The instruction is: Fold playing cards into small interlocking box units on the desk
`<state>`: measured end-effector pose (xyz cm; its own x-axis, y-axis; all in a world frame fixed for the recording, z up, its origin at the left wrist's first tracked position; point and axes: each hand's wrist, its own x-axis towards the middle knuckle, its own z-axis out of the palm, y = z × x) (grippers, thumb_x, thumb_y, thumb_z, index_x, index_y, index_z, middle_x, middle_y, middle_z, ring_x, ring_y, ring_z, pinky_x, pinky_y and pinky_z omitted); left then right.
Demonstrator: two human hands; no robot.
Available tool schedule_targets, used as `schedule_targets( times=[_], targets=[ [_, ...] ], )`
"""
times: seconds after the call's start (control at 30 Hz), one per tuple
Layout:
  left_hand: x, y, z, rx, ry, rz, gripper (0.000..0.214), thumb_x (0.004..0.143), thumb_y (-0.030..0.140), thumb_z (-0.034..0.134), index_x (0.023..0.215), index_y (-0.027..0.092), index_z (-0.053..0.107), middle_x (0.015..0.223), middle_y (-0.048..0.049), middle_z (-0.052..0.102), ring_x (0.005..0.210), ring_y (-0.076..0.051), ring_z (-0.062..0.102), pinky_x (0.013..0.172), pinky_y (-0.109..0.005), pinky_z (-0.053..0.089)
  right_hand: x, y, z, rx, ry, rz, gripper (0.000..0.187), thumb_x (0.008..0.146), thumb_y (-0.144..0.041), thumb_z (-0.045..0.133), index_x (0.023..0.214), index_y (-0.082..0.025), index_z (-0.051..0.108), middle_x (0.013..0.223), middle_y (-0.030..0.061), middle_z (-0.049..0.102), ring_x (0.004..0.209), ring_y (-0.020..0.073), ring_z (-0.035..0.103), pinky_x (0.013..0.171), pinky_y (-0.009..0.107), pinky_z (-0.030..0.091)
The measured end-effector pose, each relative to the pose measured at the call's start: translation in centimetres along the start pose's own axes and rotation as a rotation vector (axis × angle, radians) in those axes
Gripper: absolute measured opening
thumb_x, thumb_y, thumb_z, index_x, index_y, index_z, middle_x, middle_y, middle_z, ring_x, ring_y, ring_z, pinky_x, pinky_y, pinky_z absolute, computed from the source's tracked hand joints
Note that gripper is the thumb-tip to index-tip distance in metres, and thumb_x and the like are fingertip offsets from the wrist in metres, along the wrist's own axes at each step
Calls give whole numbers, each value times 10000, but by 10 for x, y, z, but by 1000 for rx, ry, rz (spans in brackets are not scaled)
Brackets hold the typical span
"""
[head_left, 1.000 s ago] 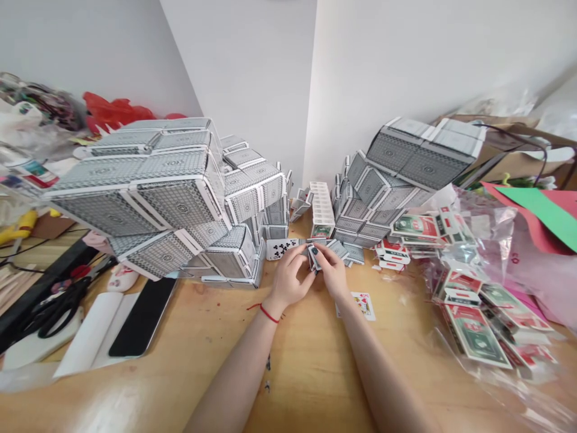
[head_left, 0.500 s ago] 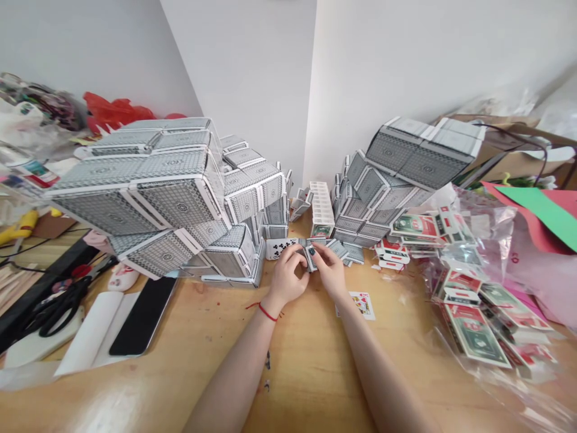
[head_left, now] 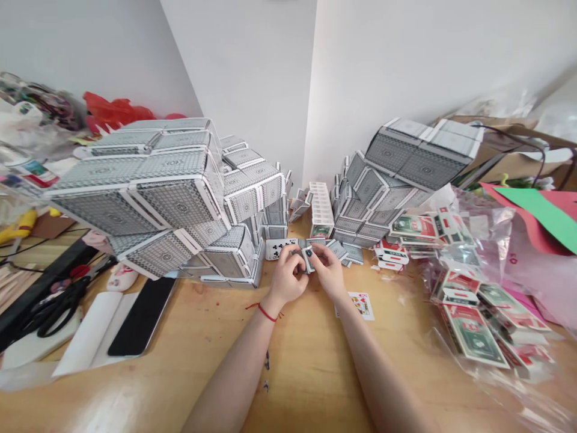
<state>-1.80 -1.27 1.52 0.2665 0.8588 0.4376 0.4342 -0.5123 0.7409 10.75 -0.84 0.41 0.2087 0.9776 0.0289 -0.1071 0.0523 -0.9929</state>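
Between my fingertips is a small grey-backed playing card (head_left: 307, 260), folded or bent, its exact shape partly covered. My left hand (head_left: 287, 275) pinches it from the left, and my right hand (head_left: 327, 272) grips its right side with the thumb on top. Just beyond my left hand lies a card of clubs (head_left: 276, 248), face up. Several grey-backed cards (head_left: 346, 251) lie loosely behind my right hand. Under my right wrist, a face card (head_left: 363, 305) rests face up on the wooden table (head_left: 311, 373).
Large stacks of grey card blocks stand at left (head_left: 175, 198) and right (head_left: 406, 159). A row of card boxes (head_left: 321, 207) reaches back between them. Red-and-green card boxes (head_left: 478, 337) lie in plastic at right. A black phone (head_left: 143, 316) and scissors (head_left: 67, 300) are at left.
The card between my fingers has turned slightly, and my right fingers and thumb have shifted a little over it. Everything else stays where it was.
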Motion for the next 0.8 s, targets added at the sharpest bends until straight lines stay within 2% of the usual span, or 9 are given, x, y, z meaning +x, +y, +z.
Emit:
schedule_targets(
  times=[0.27, 0.5, 0.67, 0.8],
  targets=[
    [-1, -1, 0, 33, 21, 7, 170, 587, 34, 494, 659, 175, 432, 1037, -60, 443, 542, -64, 401, 552, -258, 421, 0, -1, 1, -11, 35, -3, 374, 636, -380, 649, 961, -204, 588, 892, 50, 638, 779, 186, 599, 680, 311, 482],
    [0, 2, 2, 47, 22, 4, 175, 587, 24, 485, 662, 173, 433, 1049, -69, 437, 573, -74, 441, 552, -260, 435, -2, -3, 1, -36, 6, -3, 366, 639, -366, 654, 955, -203, 566, 857, 30, 614, 732, 156, 582, 680, 289, 467],
    [1, 1, 3, 6, 22, -20, 169, 585, 27, 487, 658, 171, 435, 1052, -70, 439, 557, -67, 437, 527, -251, 428, -4, -7, 2, 31, -86, 46, 385, 660, -396, 634, 988, -209, 561, 816, 13, 618, 714, 149, 571, 658, 270, 462],
    [1, 2, 3, -4, 27, -26, 156, 585, 37, 491, 637, 168, 423, 1064, -67, 444, 496, -40, 389, 490, -241, 402, -5, -6, 2, 110, -178, 158, 392, 687, -435, 599, 1011, -217, 568, 824, 14, 639, 737, 164, 581, 649, 270, 468]
  ],
)
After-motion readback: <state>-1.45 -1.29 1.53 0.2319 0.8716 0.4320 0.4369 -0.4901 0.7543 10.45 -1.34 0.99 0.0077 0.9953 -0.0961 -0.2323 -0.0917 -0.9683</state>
